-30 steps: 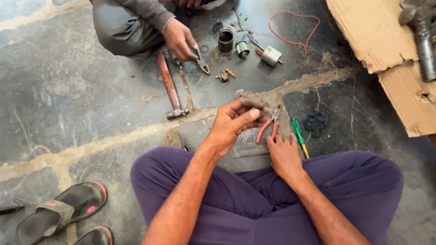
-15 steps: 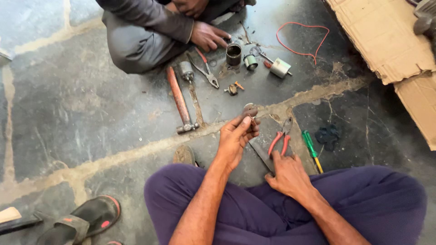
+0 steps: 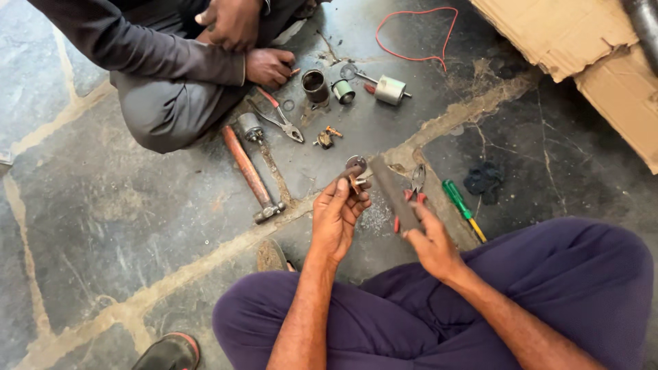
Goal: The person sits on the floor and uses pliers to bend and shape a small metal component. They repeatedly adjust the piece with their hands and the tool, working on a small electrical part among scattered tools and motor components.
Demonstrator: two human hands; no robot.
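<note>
Your left hand [image 3: 337,214] pinches a small round metal part [image 3: 356,164]; your right hand [image 3: 430,241] grips a flat dark metal file [image 3: 393,192], above the stone floor [image 3: 137,226].

Bare forearms, no sleeves; loose purple trousers [image 3: 548,288]; no rings, watch or gloves visible.

We pinch a small round metal part [image 3: 356,166] in our left hand [image 3: 337,216], our right hand [image 3: 430,241] gripping a flat file [image 3: 392,193] just beside it; hammer [image 3: 249,171] farther left.
</note>
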